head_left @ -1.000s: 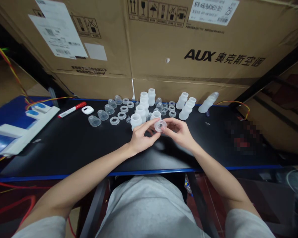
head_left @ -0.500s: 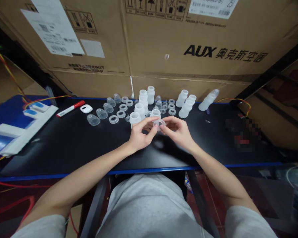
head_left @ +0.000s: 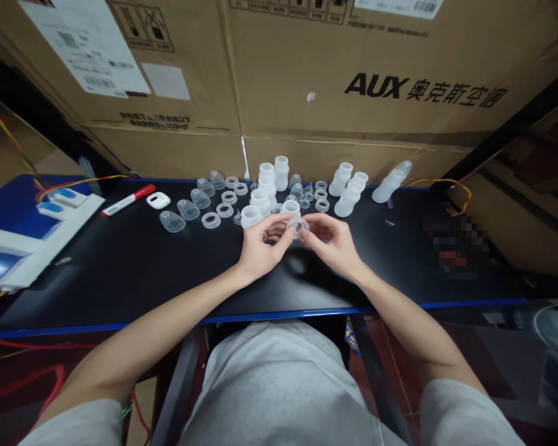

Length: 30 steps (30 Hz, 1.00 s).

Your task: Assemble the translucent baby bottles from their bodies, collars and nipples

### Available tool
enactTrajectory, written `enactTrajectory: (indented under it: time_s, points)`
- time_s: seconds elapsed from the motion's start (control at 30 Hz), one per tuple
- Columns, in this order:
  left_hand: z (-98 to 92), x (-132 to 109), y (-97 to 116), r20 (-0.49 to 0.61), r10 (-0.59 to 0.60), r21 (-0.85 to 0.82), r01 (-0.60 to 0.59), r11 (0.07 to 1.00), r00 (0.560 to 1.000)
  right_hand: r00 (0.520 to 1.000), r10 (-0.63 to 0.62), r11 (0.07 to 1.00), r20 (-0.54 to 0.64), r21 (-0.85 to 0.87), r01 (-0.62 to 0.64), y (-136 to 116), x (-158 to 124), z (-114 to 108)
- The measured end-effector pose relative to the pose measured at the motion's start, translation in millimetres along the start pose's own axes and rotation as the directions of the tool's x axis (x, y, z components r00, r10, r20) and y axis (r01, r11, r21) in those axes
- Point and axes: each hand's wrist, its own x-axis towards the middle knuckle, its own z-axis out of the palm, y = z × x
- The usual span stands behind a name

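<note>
My left hand (head_left: 263, 246) and my right hand (head_left: 333, 243) meet over the black table, both pinching a clear ring (head_left: 298, 228) between thumbs and fingers. Just behind the ring stands an open white bottle (head_left: 290, 208). Another white bottle (head_left: 250, 216) is beside my left fingers, with several more in a row behind it. To the left lie clear rings (head_left: 211, 220) and clear dome caps (head_left: 172, 221). Small clear rings (head_left: 322, 205) and clear nipple-shaped pieces lie behind my right hand. Further right are several upright white bottles (head_left: 347, 199).
A capped white bottle (head_left: 391, 181) leans at the back right. A red and white marker (head_left: 128, 201), a white case (head_left: 159, 200) and a white power strip (head_left: 56, 241) lie left. A large cardboard box (head_left: 279, 74) stands behind the table.
The camera view has shifted slightly. Both hands stay together on the clear ring, which looks a little higher and more tilted between the fingers.
</note>
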Motion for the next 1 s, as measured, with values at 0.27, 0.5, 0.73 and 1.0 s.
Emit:
enactTrajectory:
  time_s: [0.27, 0.5, 0.73, 1.0]
  points:
    - [-0.5, 0, 4, 0.019, -0.012, 0.023, 0.011, 1.0, 1.0, 0.998, -0.028, 1.0, -0.048, -0.014, 0.028, 3, -1, 3]
    - [0.4, 0, 3, -0.006, 0.002, 0.013, -0.002, 1.0, 1.0, 0.992, -0.102, 0.992, -0.08, -0.078, 0.096, 2, -2, 6]
    - [0.1, 1, 6, -0.022, 0.043, 0.038, -0.042, 0.998, 0.999, 0.984, -0.142, 0.988, -0.11, -0.07, 0.135, 1, -3, 6]
    - [1.7, -1, 12, -0.041, 0.075, 0.058, -0.072, 0.996, 0.996, 0.961, -0.235, 0.969, -0.143, -0.115, 0.22, -3, -4, 9]
